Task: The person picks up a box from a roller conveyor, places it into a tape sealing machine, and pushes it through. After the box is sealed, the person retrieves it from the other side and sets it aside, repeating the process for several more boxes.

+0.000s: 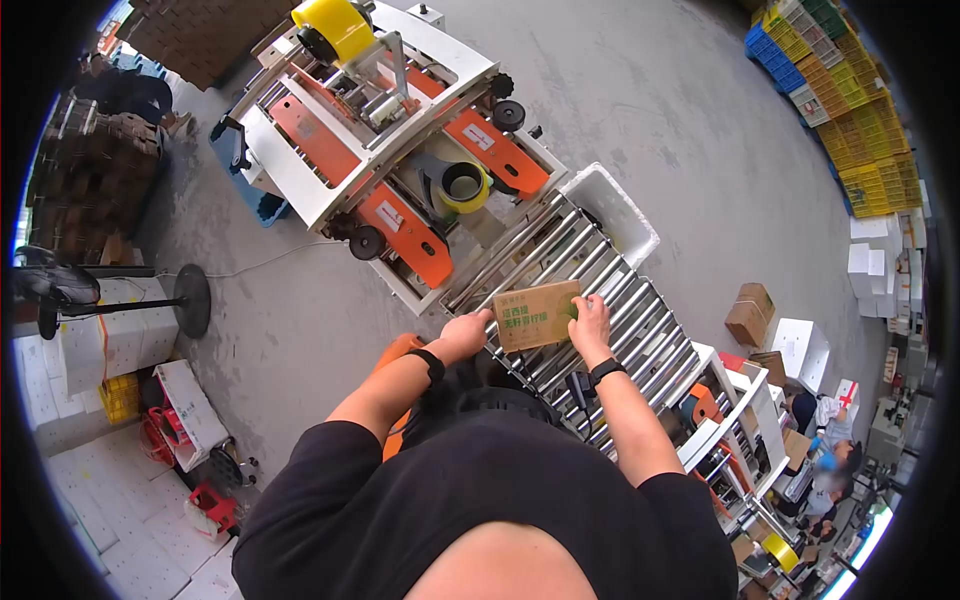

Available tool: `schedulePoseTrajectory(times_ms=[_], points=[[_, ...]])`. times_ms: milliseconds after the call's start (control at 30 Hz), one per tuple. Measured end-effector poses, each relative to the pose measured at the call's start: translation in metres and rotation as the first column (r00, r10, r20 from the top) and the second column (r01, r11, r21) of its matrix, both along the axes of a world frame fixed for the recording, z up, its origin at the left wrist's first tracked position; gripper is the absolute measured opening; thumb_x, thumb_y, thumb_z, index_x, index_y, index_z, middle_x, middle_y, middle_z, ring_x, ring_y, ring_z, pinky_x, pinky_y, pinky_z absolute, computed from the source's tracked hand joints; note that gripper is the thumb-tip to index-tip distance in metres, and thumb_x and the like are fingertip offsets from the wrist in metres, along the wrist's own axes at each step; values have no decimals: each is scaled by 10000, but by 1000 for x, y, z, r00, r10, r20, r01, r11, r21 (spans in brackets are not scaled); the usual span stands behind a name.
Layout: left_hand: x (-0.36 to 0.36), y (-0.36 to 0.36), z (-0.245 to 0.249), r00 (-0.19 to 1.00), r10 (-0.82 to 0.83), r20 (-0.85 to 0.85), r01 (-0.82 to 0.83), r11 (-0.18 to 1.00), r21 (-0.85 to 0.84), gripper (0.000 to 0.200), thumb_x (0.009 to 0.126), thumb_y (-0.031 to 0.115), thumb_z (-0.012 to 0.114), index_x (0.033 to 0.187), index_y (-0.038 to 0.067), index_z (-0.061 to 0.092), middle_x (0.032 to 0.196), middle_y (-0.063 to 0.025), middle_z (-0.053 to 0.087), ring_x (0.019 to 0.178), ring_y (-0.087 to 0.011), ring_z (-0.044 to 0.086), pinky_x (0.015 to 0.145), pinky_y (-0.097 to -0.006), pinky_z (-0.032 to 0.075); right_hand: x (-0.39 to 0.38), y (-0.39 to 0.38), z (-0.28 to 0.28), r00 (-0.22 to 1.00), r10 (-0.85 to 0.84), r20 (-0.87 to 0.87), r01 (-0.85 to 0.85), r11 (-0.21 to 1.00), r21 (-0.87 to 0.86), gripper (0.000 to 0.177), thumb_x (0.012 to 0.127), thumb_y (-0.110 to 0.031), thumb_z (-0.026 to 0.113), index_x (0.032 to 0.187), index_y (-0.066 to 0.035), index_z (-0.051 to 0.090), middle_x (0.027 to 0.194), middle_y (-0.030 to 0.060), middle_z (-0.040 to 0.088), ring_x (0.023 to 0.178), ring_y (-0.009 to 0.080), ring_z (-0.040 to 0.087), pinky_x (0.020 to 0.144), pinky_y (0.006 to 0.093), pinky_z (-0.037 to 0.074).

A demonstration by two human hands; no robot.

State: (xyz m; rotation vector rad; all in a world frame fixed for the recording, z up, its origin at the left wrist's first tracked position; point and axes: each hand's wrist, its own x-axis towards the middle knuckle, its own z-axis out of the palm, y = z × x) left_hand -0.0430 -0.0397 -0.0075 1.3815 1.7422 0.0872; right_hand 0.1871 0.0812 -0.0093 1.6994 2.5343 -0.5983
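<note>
A brown cardboard box [540,318] with green printing is held level between my two hands, over the roller conveyor [640,335]. My left hand [468,334] grips its left end, fingers closed at the edge. On the right end, my right hand [591,325] has its thumb on the top face and its fingers around the far side. Whether the box's underside rests on the rollers is hidden. A dark handheld device [580,388] lies just below my right hand, near the conveyor's close edge.
A carton taping machine [390,150] with orange side plates stands at the conveyor's far end. A white foam bin [615,215] sits beside the rollers. A second machine [730,430] is at the right. A black fan [190,300] and white boxes [130,500] are at the left.
</note>
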Motion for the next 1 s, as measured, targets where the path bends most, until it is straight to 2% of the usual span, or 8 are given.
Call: schedulePoseTrajectory(times_ms=[100, 133, 267, 367, 467, 633, 833, 1000], points=[[18, 14, 10, 963, -268, -24, 268, 963, 2, 425, 765, 114, 469, 1189, 138, 444, 1048, -168, 562, 920, -315, 574, 752, -420, 461, 1, -23, -7, 999, 18, -33, -21, 996, -84, 433, 670, -56, 596, 1086, -167, 552, 1239, 159, 363, 1056, 358, 441, 887, 411, 410], [23, 15, 12, 941, -333, -57, 333, 943, 3, 462, 782, 136, 471, 1239, 158, 409, 1050, -149, 563, 919, -296, 582, 747, -404, 463, 0, -27, -6, 1000, 7, 0, -7, 991, -135, 456, 684, -60, 588, 1121, -186, 548, 1316, 174, 288, 1097, 359, 423, 907, 404, 403], [38, 19, -4, 908, -394, -143, 391, 919, -44, 577, 766, 232, 535, 1299, 174, 322, 1008, -147, 567, 931, -289, 574, 721, -379, 460, -10, -27, -5, 989, -23, 149, 56, 974, -220, 452, 700, -81, 606, 1137, -181, 541, 1383, 188, 188, 1146, 350, 398, 912, 391, 409], [47, 28, -7, 895, -399, -201, 393, 917, -69, 505, 756, 245, 559, 1221, 130, 399, 974, -116, 590, 910, -275, 592, 711, -376, 464, -21, -22, 20, 983, -8, 184, 61, 956, -288, 524, 689, -119, 653, 1186, -174, 495, 1391, 182, 175, 1158, 343, 388, 912, 391, 414], [56, 39, -2, 878, -420, -230, 415, 907, -73, 454, 709, 270, 629, 1089, 79, 469, 945, -101, 603, 890, -264, 605, 699, -372, 471, -14, -31, 23, 996, 24, 91, -5, 980, -200, 606, 671, -156, 691, 1226, -171, 447, 1388, 182, 178, 1171, 345, 373, 912, 394, 418], [55, 36, -6, 880, -377, -287, 411, 910, 64, 375, 692, 259, 651, 980, 65, 510, 916, -100, 603, 845, -239, 609, 661, -349, 475, -3, -60, -6, 998, 37, 56, -32, 996, -85, 622, 736, -164, 636, 1300, -141, 373, 1376, 266, 143, 1184, 496, 275, 966, 438, 341], [33, 49, -14, 930, -238, -280, 285, 948, 140, 182, 759, 150, 528, 918, 62, 517, 872, -109, 601, 829, -254, 604, 683, -373, 466, -24, -31, -25, 991, 112, -70, -114, 993, -37, 638, 701, -76, 649, 1284, -106, 392, 1369, 284, 143, 1188, 514, 239, 986, 468, 298], [-2, 68, -16, 961, -5, -277, 68, 973, 219, 246, 706, 141, 567, 924, 49, 502, 909, -131, 576, 863, -284, 582, 720, -376, 453, -77, 19, -33, 982, 159, -101, -166, 984, -61, 658, 682, -48, 650, 1285, -120, 396, 1384, 279, 117, 1210, 523, 199, 1008, 469, 272]])
